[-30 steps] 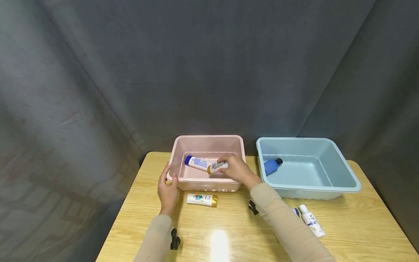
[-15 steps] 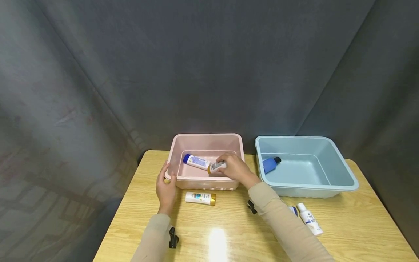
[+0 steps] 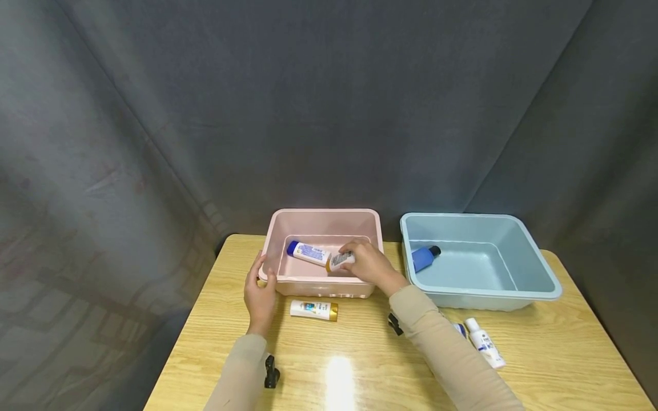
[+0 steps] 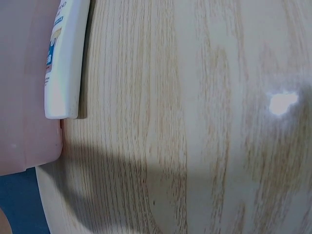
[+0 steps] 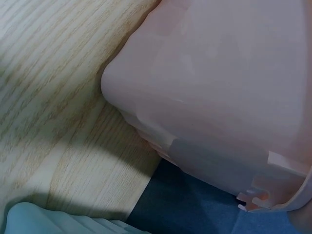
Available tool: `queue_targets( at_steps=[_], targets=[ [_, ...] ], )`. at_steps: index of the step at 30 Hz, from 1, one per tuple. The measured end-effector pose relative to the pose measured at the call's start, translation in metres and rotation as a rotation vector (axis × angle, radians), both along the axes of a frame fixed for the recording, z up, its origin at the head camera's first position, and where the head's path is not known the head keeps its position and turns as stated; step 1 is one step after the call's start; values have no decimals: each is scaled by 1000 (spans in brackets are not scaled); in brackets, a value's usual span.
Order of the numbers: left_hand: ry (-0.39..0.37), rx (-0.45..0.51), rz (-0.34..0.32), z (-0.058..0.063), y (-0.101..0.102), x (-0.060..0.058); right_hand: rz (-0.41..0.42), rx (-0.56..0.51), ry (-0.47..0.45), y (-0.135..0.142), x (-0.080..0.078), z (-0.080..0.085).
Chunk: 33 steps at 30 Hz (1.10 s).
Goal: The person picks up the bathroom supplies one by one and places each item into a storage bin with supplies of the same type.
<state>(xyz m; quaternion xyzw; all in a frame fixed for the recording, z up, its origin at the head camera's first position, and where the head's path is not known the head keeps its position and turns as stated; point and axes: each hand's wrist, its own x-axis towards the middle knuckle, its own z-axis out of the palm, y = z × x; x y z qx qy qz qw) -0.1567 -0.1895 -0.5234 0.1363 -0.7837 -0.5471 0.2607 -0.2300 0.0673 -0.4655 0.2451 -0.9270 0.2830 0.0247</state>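
Observation:
My left hand (image 3: 260, 301) grips the front left corner of the pink bin (image 3: 329, 213), its fingers along the left side and thumb at the front. Inside that bin my right hand (image 3: 371, 266) holds a white bottle with a gold cap (image 3: 336, 262), partly covered by the fingers. Touching or very near its cap lies a white tube with a blue cap (image 3: 308, 253) on the bin floor. On the table before the bin lies another white bottle with a gold cap (image 3: 311, 309); the left wrist view shows this white bottle (image 4: 66, 63) beside the pink wall.
A light blue bin (image 3: 478, 295) stands to the right, with a blue black-capped bottle (image 3: 423, 258) lying inside. In front of it are a white bottle (image 3: 485, 343) and a blue-capped item (image 3: 459, 329), mostly hidden by the right sleeve. A dark curtain (image 3: 329, 114) hangs behind the table.
The whole view has shifted slightly as the head moved. Both hands, the bins and the bottles keep their places relative to each other.

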Motion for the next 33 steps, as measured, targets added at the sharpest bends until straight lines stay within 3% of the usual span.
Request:
queue_targets(
  at_steps=[13,26,33],
  targets=[
    [-6,4,4,2,1,2,6,-44,-27,1,3,4],
    [-11,-7,3,-1,0,1,17,-121,70,8,4,2],
    [14,-18,10,-3,-1,0,24,-177,127,15,16,7]
  ],
)
